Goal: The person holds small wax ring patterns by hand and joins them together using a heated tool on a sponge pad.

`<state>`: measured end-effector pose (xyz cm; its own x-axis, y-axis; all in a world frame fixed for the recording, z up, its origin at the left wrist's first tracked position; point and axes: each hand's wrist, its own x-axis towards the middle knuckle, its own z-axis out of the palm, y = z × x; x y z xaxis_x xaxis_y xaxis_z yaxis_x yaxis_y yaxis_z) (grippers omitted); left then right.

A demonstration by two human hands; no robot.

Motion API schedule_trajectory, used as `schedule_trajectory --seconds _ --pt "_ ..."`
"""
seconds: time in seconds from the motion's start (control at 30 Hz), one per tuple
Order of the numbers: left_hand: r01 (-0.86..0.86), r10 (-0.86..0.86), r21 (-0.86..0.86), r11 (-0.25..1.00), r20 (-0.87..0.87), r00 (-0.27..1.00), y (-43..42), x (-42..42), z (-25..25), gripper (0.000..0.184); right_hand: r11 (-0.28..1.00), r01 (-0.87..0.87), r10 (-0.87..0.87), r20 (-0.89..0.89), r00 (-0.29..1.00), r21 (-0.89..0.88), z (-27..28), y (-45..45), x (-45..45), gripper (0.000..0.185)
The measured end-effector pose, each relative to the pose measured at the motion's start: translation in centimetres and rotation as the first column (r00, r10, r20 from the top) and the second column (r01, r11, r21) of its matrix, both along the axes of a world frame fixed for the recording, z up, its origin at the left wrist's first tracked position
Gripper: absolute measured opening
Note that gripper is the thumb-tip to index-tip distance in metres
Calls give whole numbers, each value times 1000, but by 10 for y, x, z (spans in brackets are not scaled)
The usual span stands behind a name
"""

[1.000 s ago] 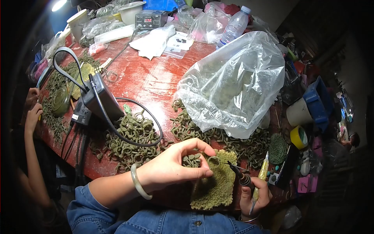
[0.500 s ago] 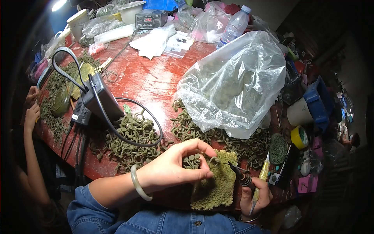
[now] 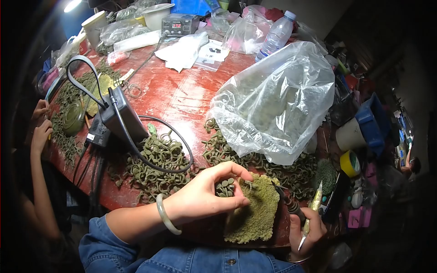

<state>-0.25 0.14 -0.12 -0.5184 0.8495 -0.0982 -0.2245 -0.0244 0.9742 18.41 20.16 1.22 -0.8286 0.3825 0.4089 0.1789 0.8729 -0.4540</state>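
Note:
My left hand (image 3: 200, 191) is closed around a small cluster of dark green ring-shaped pieces (image 3: 224, 187), with one green ring (image 3: 247, 184) between the thumb and index fingertips. Below its fingers lies a rough yellow-green sponge-like pad (image 3: 255, 223). My right hand (image 3: 311, 231) grips a dark pen-like tool with a thin metal tip (image 3: 293, 207), which points left over the pad, apart from the ring. The same hand also holds a pointed tool with a yellow wrapped handle (image 3: 315, 204).
Heaps of green rings (image 3: 157, 175) lie left and behind the pad. A large clear plastic bag (image 3: 273, 104), a black corded box (image 3: 120, 113), yellow tape (image 3: 349, 163) and a water bottle (image 3: 276, 35) stand around. Another person's hands (image 3: 42, 129) are at far left.
My right hand has moved slightly right and down, drawing the dark tool's tip away from my left hand. The left hand keeps its grip. The whole view has shifted slightly.

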Motion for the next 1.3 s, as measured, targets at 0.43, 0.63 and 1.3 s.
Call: schedule_trajectory --seconds 0.43,0.63,1.3 --pt "35 -36 24 999 39 999 0 1 2 42 999 -47 48 -170 984 8 -24 -4 -1 31" --pt "30 -30 19 999 8 1000 0 1 2 42 999 -48 51 -163 985 22 -23 -5 0 30" --pt "276 -316 212 938 186 930 -6 -3 12 31 998 -29 26 -54 998 -62 -10 4 -25 23"
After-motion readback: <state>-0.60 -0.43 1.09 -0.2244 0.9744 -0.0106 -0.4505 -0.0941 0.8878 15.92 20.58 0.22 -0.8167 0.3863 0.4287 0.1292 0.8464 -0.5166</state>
